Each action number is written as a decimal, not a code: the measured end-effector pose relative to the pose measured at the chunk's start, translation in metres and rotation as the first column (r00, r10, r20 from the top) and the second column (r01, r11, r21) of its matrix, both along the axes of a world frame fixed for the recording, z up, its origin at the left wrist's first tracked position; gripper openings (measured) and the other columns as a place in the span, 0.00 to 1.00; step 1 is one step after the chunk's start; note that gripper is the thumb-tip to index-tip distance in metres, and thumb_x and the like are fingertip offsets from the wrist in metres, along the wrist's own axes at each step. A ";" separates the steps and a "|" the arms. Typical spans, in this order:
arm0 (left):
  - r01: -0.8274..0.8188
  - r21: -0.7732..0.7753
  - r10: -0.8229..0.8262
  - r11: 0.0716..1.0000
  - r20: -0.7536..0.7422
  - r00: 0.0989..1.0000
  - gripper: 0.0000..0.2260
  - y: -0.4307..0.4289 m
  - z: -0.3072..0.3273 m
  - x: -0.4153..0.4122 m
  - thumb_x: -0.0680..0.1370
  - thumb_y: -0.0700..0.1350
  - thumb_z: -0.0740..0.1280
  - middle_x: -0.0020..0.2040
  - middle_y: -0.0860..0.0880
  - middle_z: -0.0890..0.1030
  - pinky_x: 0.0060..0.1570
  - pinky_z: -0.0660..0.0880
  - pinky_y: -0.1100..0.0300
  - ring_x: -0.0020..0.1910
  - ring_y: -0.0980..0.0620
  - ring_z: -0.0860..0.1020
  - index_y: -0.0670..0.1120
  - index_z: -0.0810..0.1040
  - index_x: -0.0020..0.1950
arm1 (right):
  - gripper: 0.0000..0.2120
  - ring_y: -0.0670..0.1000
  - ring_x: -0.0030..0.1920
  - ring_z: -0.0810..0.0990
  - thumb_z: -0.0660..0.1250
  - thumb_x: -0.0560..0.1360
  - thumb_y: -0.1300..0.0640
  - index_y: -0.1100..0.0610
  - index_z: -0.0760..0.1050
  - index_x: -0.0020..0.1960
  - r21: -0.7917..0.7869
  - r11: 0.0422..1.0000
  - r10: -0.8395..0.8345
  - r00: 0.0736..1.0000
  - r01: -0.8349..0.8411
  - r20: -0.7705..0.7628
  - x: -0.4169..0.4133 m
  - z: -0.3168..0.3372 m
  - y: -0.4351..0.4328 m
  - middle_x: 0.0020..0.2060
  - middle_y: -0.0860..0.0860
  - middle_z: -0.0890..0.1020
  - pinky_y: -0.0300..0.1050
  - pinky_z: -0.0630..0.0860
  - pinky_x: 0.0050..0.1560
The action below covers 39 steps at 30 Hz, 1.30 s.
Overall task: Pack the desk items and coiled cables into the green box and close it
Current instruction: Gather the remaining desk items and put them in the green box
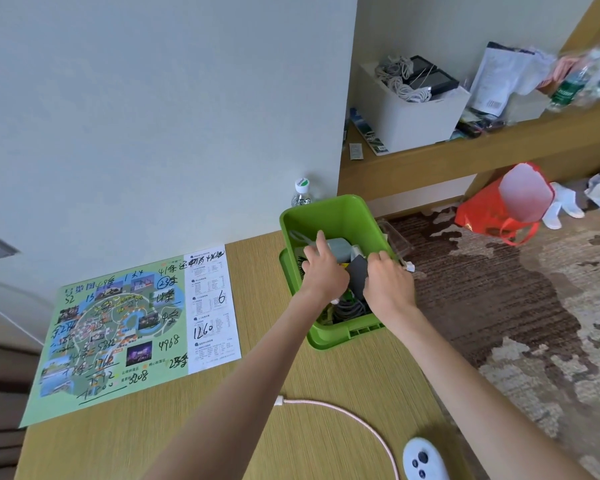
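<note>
The box [326, 207] stands at the desk's [257, 375] far right edge, a water bottle [302, 192] behind it, a map sheet [118, 323] to its left, a cable [343, 414] and a remote [425, 459] nearer the front.

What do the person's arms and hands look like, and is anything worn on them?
The left hand and the right hand wear no gloves, and no ring shows. Both arms are uncovered as far as the picture reaches: no sleeve, watch or bracelet is in view.

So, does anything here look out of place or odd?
Slightly. The green box stands on what looks like its own lid, right at the desk's edge. A pink cable still lies loose and uncoiled on the desk, near a white controller.
</note>
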<state>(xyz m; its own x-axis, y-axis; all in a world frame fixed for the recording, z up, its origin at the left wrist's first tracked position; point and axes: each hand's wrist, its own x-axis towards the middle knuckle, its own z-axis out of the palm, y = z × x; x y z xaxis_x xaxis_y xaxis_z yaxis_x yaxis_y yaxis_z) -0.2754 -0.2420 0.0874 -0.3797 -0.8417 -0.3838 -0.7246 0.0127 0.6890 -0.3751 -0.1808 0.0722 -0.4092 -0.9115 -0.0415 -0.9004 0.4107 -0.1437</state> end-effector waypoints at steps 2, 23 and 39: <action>0.051 -0.034 -0.050 0.998 0.048 0.998 0.26 0.000 -0.002 0.001 0.79 0.36 0.57 0.71 0.38 0.58 0.66 0.61 0.49 0.69 0.35 0.62 0.41 0.53 0.76 | 0.16 0.55 0.55 0.79 0.69 0.75 0.60 0.61 0.72 0.61 0.014 1.000 0.020 1.000 -0.020 -0.004 -0.001 -0.001 0.003 0.57 0.56 0.76 0.45 0.75 0.45; -0.300 -0.292 0.333 0.908 0.069 0.940 0.08 0.109 -0.070 0.324 0.77 0.37 0.64 0.47 0.51 0.83 0.48 0.79 0.51 0.45 0.49 0.82 0.47 0.79 0.51 | 0.09 0.53 0.48 0.77 0.67 0.74 0.66 0.58 0.76 0.53 -0.305 0.798 0.597 0.746 -0.519 0.294 0.206 -0.033 0.076 0.50 0.51 0.78 0.47 0.74 0.49; -0.434 -0.427 0.533 0.793 0.144 0.834 0.12 0.263 -0.109 0.476 0.75 0.35 0.66 0.52 0.53 0.78 0.35 0.77 0.50 0.47 0.49 0.77 0.51 0.80 0.51 | 0.26 0.54 0.62 0.69 0.71 0.73 0.48 0.57 0.66 0.65 0.052 0.531 0.772 0.508 -0.846 0.381 0.382 -0.114 0.174 0.61 0.52 0.72 0.49 0.66 0.63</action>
